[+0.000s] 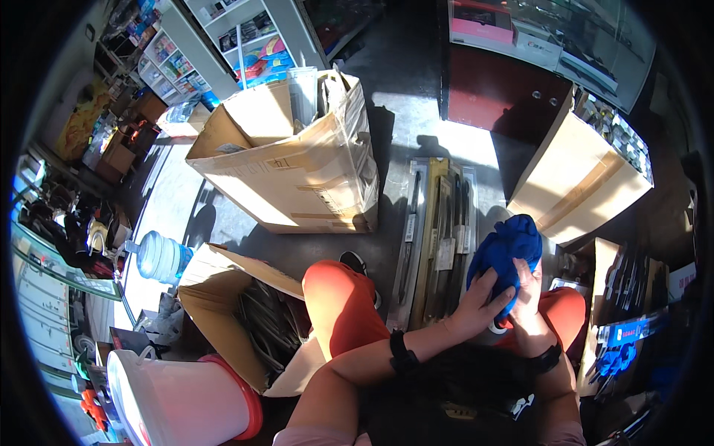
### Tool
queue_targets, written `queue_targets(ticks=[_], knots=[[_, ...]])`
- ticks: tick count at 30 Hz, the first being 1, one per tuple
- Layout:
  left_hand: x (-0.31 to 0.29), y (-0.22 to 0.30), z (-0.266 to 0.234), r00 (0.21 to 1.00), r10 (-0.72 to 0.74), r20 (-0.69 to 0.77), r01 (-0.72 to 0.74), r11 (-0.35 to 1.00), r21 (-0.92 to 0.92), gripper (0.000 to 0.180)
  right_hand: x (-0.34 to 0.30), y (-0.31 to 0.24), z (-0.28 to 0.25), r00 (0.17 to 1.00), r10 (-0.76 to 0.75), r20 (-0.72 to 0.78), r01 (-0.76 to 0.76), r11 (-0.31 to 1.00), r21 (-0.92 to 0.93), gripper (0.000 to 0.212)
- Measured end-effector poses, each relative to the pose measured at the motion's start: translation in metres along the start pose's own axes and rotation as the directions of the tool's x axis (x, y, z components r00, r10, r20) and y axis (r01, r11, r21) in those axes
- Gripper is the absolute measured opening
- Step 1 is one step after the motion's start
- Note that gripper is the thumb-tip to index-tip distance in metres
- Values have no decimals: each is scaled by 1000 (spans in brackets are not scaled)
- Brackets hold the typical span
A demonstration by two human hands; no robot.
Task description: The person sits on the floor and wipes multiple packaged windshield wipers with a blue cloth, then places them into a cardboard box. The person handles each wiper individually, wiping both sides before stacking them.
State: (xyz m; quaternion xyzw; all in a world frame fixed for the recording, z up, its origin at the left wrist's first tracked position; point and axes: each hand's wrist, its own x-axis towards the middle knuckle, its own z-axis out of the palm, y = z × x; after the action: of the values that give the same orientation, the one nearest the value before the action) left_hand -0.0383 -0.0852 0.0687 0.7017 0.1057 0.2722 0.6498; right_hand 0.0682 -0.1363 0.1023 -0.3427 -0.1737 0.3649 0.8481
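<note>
A bunched blue cloth (513,241) is held up over my right knee, between my two hands. My left hand (476,303) grips its lower left side with bent fingers. My right hand (528,286) is wrapped round its lower right side, the thumb pointing up. Folds of the cloth cover parts of the fingers. Long flat clear packs (410,238) with black blade-like strips lie side by side on the floor, left of the cloth and in front of me.
A large open carton (297,182) stands ahead. Left of my knee is an open carton (216,312) of dark strips, near a white bucket (182,394) and a blue water jug (160,256). Tall filled cartons (584,178) stand at right, below a glass showcase (595,44).
</note>
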Motion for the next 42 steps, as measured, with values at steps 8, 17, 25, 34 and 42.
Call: queue_targets(ticks=[8,17,25,34,42], knots=[[102,78,-199,952,277,129,-255,490,834,46,77,-25,-69,948,134,-290,-125,991,50,50],[139,70,-360,910,358,-212,204,60,977,29,77,-7,-52,946,283,-156,-264,956,129,53],[38,73,-321,834,490,-252,220,122,968,16,65,11,-44,953,293,-72,-291,956,46,55],[-48,64,-269,801,493,-340,290,177,940,15,48,58,-86,840,526,-135,-526,849,36,61],[-48,55,-234,803,478,-356,329,142,934,7,10,74,-69,870,493,2,-492,869,57,63]])
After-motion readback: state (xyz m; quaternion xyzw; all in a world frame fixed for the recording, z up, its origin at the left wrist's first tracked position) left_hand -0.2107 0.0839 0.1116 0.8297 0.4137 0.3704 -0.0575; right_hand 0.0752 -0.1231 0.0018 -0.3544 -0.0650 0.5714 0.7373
